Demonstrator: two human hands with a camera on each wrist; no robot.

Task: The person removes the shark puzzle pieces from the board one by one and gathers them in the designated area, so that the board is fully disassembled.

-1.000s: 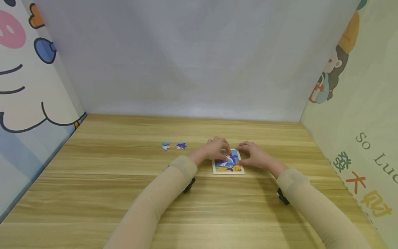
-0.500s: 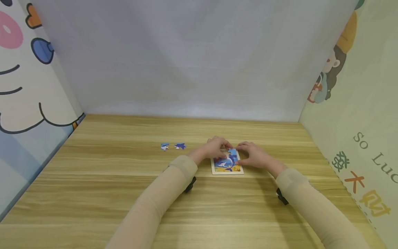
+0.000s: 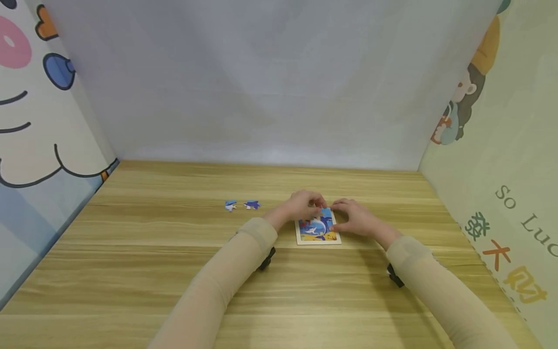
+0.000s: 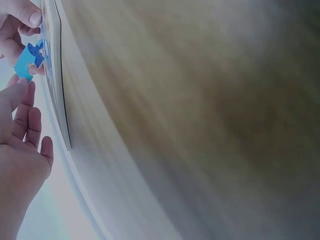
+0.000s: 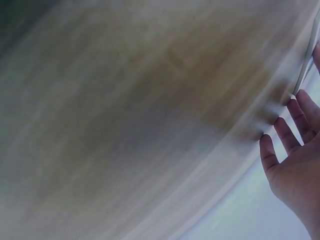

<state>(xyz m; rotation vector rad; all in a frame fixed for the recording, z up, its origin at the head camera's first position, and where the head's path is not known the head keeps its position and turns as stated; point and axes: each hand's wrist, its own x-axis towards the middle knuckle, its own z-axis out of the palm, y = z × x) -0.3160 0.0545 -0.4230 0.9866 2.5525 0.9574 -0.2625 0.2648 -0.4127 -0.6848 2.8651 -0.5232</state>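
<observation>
On the table lies a small square picture puzzle (image 3: 318, 237) with a pale border and a sea scene in blue and yellow. My left hand (image 3: 302, 205) is over its upper left part, and its fingers hide some of the picture. In the left wrist view, the thumb and fingertips of that hand pinch a bright blue puzzle piece (image 4: 22, 64) at the board's face. My right hand (image 3: 358, 218) steadies the puzzle's right side, thumb on the edge and forefinger at the far corner. Its other fingers reach out fairly straight in the right wrist view.
Two loose puzzle pieces lie left of the board: a blue and white one (image 3: 230, 206) and a purple-blue one (image 3: 252, 204). The wood-grain table (image 3: 174, 228) ends at a pale back curtain (image 3: 270, 97), with printed panels on both sides.
My left fingers have shifted slightly up and away over the puzzle, so more of its left side shows. The right hand stays at the same edge. The head view has turned slightly.
</observation>
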